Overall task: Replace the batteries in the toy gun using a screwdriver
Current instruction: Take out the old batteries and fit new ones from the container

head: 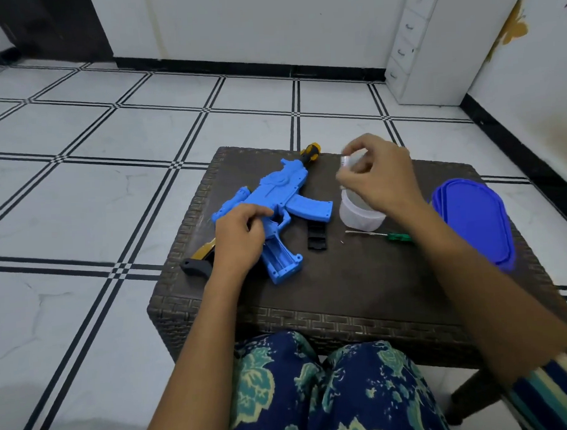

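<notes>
The toy gun [274,195], blue, is laid flat on a dark woven table [361,293], with its orange and black muzzle [311,151] pointed away from the person and its black and gold stock [197,263] reaching past the table's left edge. The grip of the toy gun is turned toward the person, and its battery compartment [279,261] is seen open.

The left hand [240,238] is placed on the rear part of the toy gun, just above the grip. Its fingers are curled on the blue body and the toy gun is held down by them.

The right hand [378,173] is raised to the right of the toy gun. A small pale object [350,160] is pinched between its thumb and bent fingers. The object is blurred, so what it is cannot be told.

A translucent white container [358,217] is found just to the right of the toy gun's magazine, under the right hand. A black cover [317,237] is laid just beside the grip, on its right side. Further right of the toy gun, the screwdriver [380,235] with a green handle is laid on the table, and a tiny screw [342,243] is seen near its tip. A blue lid [476,221] is placed well apart from the toy gun, at the right edge of the table.
</notes>
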Demonstrator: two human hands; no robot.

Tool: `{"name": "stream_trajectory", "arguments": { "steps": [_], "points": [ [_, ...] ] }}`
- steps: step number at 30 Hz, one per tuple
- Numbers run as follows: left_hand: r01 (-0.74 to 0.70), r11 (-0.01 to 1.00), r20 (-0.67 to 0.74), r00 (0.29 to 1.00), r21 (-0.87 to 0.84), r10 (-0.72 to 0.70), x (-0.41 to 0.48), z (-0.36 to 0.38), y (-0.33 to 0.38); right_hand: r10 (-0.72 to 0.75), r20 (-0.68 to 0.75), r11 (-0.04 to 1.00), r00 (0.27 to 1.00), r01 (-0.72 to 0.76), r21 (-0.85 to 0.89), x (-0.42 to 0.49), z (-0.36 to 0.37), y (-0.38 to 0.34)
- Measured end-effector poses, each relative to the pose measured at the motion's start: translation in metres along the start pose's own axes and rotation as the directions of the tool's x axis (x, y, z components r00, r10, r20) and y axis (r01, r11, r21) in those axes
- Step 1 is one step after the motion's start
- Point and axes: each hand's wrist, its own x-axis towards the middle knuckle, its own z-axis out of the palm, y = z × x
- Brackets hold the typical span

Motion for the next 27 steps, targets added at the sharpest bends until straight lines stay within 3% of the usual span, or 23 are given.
{"name": "stream_trajectory", "arguments": {
  "steps": [2,5,12,19,25,27],
  "points": [
    [0.005,1.0,-0.006,1.0,-0.016,-0.006,0.001,-0.001,-0.001,0.039,0.104,0.958,0.994,-0.067,0.28,-0.024,0.016,-0.027],
    [-0.022,0.999,-0.002,1.0,-0.027,0.021,0.0,-0.002,-0.001,0.093,0.287,0.915,0.953,-0.195,0.352,-0.054,0.051,-0.04],
    [-0.009,0.996,0.012,1.0,-0.086,0.01,0.001,-0.004,-0.002,0.055,0.28,0.952,0.958,-0.135,0.276,-0.071,0.083,-0.031],
    [-0.019,0.997,0.008,1.0,-0.078,0.019,0.002,-0.005,0.0,-0.038,0.417,0.99,0.908,-0.022,0.138,-0.068,0.089,-0.035],
    [-0.017,0.999,0.01,1.0,-0.052,0.018,0.002,-0.005,-0.003,-0.179,0.481,0.963,0.858,0.254,-0.095,-0.072,0.094,-0.031],
    [-0.017,0.999,0.008,1.0,-0.034,0.017,0.002,-0.006,-0.002,-0.189,0.494,0.951,0.848,0.284,-0.123,-0.073,0.094,-0.031]
  ]
}}
